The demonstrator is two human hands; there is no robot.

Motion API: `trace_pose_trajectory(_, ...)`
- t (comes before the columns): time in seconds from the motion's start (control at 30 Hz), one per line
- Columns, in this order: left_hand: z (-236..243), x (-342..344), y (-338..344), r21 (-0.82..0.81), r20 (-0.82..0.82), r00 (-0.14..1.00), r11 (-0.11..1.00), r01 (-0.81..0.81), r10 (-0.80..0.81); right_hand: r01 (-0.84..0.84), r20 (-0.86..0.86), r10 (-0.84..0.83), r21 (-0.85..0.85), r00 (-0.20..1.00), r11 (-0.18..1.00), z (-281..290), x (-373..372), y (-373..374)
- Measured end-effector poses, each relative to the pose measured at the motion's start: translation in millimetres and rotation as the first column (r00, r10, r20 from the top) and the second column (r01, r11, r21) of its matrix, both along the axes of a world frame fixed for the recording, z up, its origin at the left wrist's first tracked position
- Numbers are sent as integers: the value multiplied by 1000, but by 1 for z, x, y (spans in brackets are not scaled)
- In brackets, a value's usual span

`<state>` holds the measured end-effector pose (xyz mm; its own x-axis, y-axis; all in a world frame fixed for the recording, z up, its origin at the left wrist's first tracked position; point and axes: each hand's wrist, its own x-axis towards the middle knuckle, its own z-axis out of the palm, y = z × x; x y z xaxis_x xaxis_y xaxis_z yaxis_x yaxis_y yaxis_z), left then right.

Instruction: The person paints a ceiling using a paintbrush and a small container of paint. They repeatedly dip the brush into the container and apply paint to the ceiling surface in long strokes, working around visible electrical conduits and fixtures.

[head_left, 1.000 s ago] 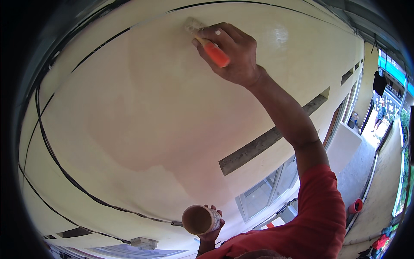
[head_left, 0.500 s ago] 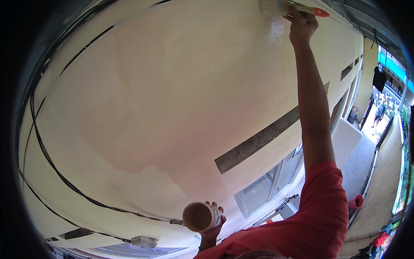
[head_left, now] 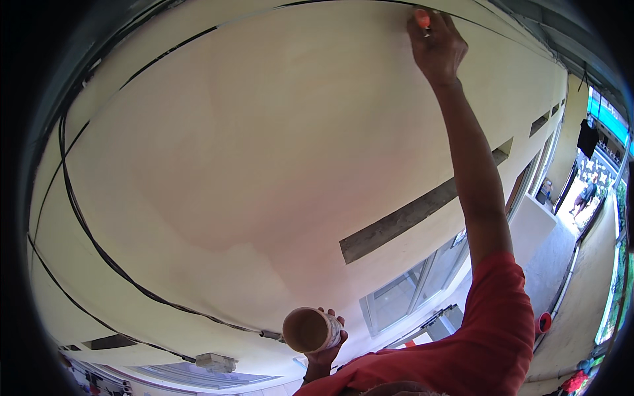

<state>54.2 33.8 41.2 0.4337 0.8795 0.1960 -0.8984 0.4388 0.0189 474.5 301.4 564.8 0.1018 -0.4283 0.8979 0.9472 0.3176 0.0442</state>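
High on the wall, my right hand [head_left: 438, 54] is closed around a paintbrush [head_left: 422, 18]. Only the brush's orange-red handle end shows; its bristles are hidden behind the fingers. The painted wall [head_left: 264, 132] is cream with a pinkish patch across its middle. Lower down, my left hand [head_left: 327, 353] grips a round tub [head_left: 308, 330] from its right side. The tub's mouth is tipped toward me, and I cannot make out how much is inside.
Black cables [head_left: 99, 247] loop along the wall's left side and another runs along the top. A grey recessed strip [head_left: 396, 224] lies under my right arm, above a window [head_left: 399, 297]. To the right are a walkway [head_left: 551, 254], a red pot [head_left: 543, 323] and a distant person [head_left: 584, 197].
My right hand has moved left and slightly lower, and the brush has turned so its handle end points toward me. The tub in my left hand has barely shifted.
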Motion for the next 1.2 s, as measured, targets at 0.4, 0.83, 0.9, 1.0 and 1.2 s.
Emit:
trace_pose_trajectory(0.4,-5,-17,1,46,54,998,999,-24,22,-205,473,128,116,872,972,-66,-253,-70)
trace_pose_trajectory(0.83,-1,-16,-5,-6,55,998,1000,-24,24,-950,20,953,-77,302,303,-25,-96,-41)
trace_pose_trajectory(0.9,-2,-16,-8,15,64,998,999,-30,29,-910,35,912,98,408,403,-12,-65,-36)
trace_pose_trajectory(1.0,0,-18,-17,38,80,996,998,-44,41,-546,-125,564,152,816,824,12,-61,-36)
trace_pose_trajectory(1.2,-2,-25,-22,64,79,994,995,-76,71,-19,136,8,80,991,997,50,-179,-51)
